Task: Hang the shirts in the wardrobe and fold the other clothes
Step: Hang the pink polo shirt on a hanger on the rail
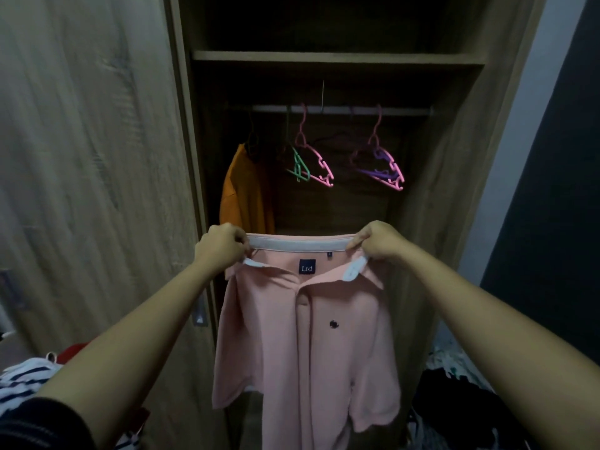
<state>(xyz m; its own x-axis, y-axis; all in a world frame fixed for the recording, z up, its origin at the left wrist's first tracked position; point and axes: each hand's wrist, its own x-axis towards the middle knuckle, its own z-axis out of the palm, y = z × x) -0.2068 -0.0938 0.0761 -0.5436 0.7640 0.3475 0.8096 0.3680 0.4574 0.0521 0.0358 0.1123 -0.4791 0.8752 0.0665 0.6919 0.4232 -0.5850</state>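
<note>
A pink polo shirt point(305, 345) hangs in front of the open wardrobe point(337, 56), held up by its collar. My left hand point(220, 246) grips the collar's left end and my right hand point(378, 241) grips its right end, stretching the collar flat between them. Behind the shirt, an orange shirt point(245, 196) hangs at the left of the rail point(341, 109). Empty hangers hang on the rail: a green one point(300, 167), a pink one point(316, 157), and a pink and purple pair point(383, 167).
The wardrobe door point(91, 157) stands open at the left. A striped garment point(22, 381) and a red one point(76, 349) lie at the lower left. Dark and patterned clothes point(448, 378) are piled at the lower right.
</note>
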